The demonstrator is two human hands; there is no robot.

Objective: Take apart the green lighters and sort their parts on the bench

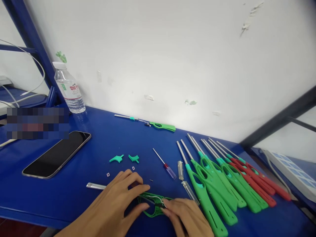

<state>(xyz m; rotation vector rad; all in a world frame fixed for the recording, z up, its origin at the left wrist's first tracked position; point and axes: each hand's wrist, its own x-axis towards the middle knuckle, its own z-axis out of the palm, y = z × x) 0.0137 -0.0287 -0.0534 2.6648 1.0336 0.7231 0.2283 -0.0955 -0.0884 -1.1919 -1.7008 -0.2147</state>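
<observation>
My left hand [123,199] lies over an opened green utility lighter [154,199], thumb and forefinger at the near end of its casing. The lighter's silver barrel [95,186] sticks out to the left of the wrist. At the casing's right part, my right hand [185,210] pinches a small black piece [160,205] beside a white wire. Its palm hides the handle end. Beyond the hands lie two teal triggers [117,159], two small pale squares [108,174] and a tiny screw [151,180]. A screwdriver [165,164] with a clear purple handle rests further right.
Several green lighters [209,200] and red lighters [261,184] lie in a row at the right. Clear fuel tanks [180,170] are beside them. Another opened lighter [163,126] lies near the wall. A phone [58,154] and a water bottle [69,89] are at the left.
</observation>
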